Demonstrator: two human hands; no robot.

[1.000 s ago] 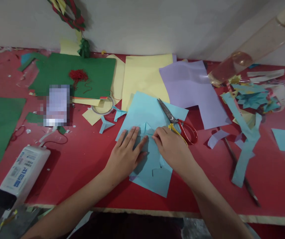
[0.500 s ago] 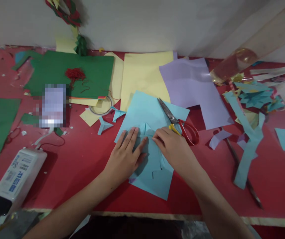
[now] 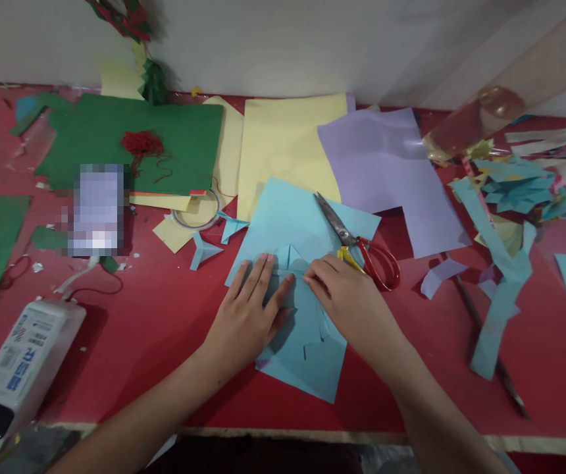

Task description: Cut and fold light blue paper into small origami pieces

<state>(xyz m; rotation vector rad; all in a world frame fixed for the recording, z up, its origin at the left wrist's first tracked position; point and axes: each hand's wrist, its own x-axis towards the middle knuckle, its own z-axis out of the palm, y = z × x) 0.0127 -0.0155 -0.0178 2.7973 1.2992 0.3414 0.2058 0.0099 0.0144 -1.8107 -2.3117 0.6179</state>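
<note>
Folded blue paper (image 3: 291,257) lies between the red table's (image 3: 164,355) front and back edges, peak backward, long axis half-hidden — left hand (image 3: 247,304) flat, right hand (image 3: 345,289) pinching it — practically unchanged from earlier.

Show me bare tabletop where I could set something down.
Bare red tabletop shows between the white box and left forearm, a tiny scrap aside, and between the right forearm and the dark stick.

Crowded: back right, with folded blue pieces; centre, where the left hand and right hand touch blue paper by the scissors.
</note>
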